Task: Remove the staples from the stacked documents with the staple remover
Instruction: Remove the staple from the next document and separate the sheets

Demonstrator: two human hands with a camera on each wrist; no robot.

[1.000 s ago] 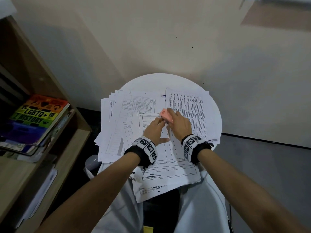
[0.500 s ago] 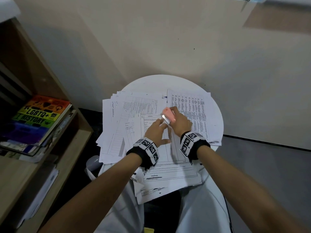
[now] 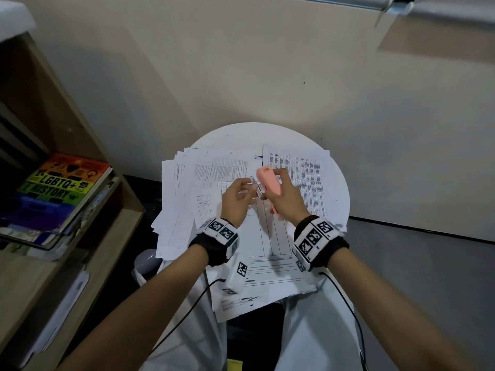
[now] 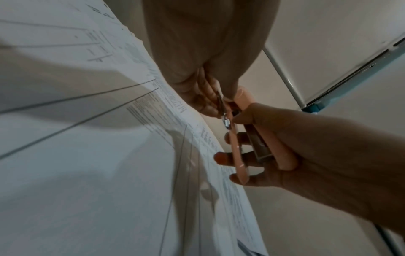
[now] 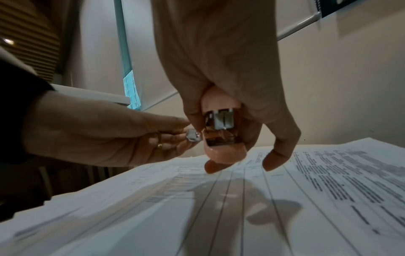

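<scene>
Right hand (image 3: pixel 288 200) wraps the pink staple remover (image 3: pixel 268 180), lifted clear of the documents (image 3: pixel 267 236) below both hands. Left hand (image 3: pixel 235 200) fingers pinch at its metal tip (image 5: pixel 192 136), likely clearing a pulled staple.

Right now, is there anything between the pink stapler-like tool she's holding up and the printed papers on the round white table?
Nothing: the pink staple remover in her right hand hangs above the printed papers; the right wrist view shows only her fingertips below it.
</scene>
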